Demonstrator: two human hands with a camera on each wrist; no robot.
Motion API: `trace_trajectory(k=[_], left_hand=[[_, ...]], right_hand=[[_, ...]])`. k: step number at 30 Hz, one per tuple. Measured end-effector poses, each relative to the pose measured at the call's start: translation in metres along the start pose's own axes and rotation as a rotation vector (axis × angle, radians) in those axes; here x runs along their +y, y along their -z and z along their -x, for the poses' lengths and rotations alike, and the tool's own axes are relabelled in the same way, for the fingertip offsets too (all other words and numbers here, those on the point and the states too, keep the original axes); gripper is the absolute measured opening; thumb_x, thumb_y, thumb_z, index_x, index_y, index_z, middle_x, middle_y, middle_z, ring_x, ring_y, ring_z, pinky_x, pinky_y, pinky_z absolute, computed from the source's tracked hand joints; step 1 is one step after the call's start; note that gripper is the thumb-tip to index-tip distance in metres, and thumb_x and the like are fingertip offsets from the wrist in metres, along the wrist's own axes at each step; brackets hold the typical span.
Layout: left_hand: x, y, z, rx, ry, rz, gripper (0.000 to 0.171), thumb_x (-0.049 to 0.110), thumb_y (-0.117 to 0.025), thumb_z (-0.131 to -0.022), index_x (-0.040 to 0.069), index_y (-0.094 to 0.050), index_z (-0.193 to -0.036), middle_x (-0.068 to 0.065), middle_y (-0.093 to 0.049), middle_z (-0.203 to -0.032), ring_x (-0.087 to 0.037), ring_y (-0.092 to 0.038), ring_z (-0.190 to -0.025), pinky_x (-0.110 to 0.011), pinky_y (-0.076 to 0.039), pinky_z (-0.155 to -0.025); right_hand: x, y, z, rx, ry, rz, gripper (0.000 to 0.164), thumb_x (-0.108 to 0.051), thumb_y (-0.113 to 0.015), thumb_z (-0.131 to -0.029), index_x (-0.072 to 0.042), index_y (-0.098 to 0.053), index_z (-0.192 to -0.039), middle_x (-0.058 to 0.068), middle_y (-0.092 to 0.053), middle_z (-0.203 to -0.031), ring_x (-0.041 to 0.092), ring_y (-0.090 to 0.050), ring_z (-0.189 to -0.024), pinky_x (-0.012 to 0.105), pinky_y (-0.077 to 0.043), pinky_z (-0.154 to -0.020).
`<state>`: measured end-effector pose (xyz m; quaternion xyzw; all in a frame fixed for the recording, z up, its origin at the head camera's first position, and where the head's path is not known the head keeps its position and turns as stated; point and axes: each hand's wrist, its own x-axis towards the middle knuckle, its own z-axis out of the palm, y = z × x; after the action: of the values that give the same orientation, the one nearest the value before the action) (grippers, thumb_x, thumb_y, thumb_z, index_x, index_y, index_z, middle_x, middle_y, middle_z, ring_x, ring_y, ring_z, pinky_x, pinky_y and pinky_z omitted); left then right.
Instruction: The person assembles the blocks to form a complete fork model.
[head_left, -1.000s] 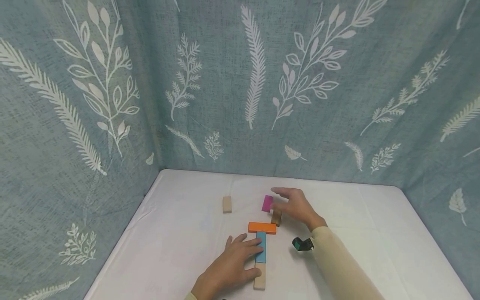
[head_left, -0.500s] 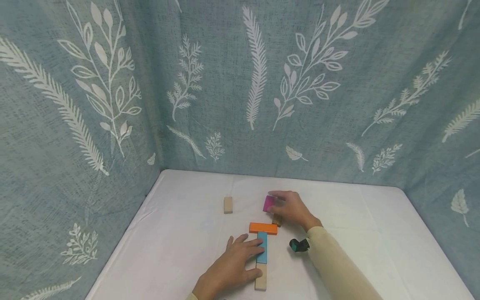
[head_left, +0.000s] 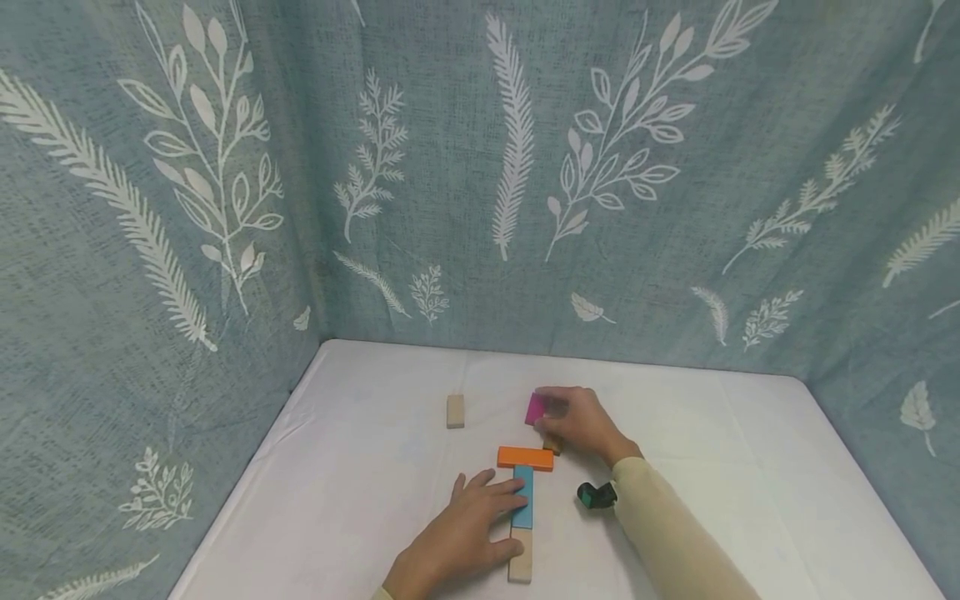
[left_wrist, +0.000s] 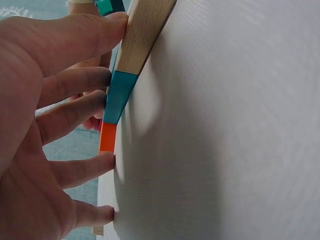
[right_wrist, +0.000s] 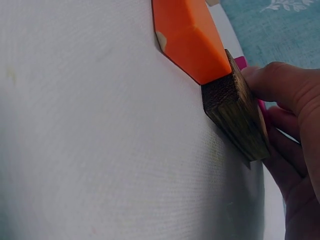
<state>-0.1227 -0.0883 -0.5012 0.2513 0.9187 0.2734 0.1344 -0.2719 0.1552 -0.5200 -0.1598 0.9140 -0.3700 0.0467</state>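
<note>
A row of wooden blocks lies flat on the white table: a natural wood block (head_left: 521,568), a blue block (head_left: 524,510) and an orange block (head_left: 525,458) set crosswise at its far end. My left hand (head_left: 468,525) rests along this row with fingers spread, thumb on the natural block and fingertips on the blue one. My right hand (head_left: 581,421) pinches a magenta block (head_left: 534,409) between thumb and fingers. A dark brown block (right_wrist: 240,117) meets the orange block's right end and sits partly under my right hand in the head view.
Another natural wood block (head_left: 455,412) lies alone at the back, left of the magenta one. The white-covered table (head_left: 360,467) ends at a blue-green leaf-patterned curtain (head_left: 450,183). A small black wrist camera (head_left: 597,496) hangs by my right sleeve.
My right hand has moved a little left and nearer to me, and its thumb and fingers have closed on the magenta block. My left hand has stayed on the row.
</note>
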Motion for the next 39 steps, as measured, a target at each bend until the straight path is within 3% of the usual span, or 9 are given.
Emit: trace_trajectory(k=[21, 32, 39], left_hand=[[0.000, 0.001, -0.001, -0.004, 0.004, -0.017, 0.056, 0.040, -0.086, -0.094, 0.020, -0.073, -0.144, -0.001, -0.061, -0.162, -0.047, -0.044, -0.157, -0.086, -0.028, -0.122], [-0.002, -0.001, -0.001, 0.015, -0.019, -0.013, 0.055, 0.040, -0.086, -0.094, 0.020, -0.073, -0.144, -0.001, -0.061, -0.162, -0.047, -0.044, -0.157, -0.085, -0.028, -0.122], [-0.003, -0.002, -0.002, 0.022, -0.027, -0.009, 0.055, 0.039, -0.086, -0.094, 0.020, -0.073, -0.144, -0.001, -0.062, -0.161, -0.047, -0.044, -0.157, -0.086, -0.028, -0.122]], right_hand=[[-0.012, 0.011, 0.006, -0.031, 0.024, 0.004, 0.045, -0.023, -0.087, -0.096, -0.021, -0.076, -0.140, 0.001, -0.076, -0.141, 0.033, -0.066, -0.141, 0.059, -0.052, -0.119], [-0.015, 0.004, 0.010, -0.077, 0.046, -0.038, 0.045, -0.019, -0.087, -0.095, -0.022, -0.076, -0.138, 0.001, -0.077, -0.138, 0.036, -0.070, -0.135, 0.056, -0.059, -0.111], [-0.009, -0.003, 0.009, -0.100, 0.100, -0.003, 0.046, -0.019, -0.089, -0.094, -0.020, -0.077, -0.138, 0.000, -0.079, -0.129, 0.025, -0.072, -0.119, 0.052, -0.062, -0.108]])
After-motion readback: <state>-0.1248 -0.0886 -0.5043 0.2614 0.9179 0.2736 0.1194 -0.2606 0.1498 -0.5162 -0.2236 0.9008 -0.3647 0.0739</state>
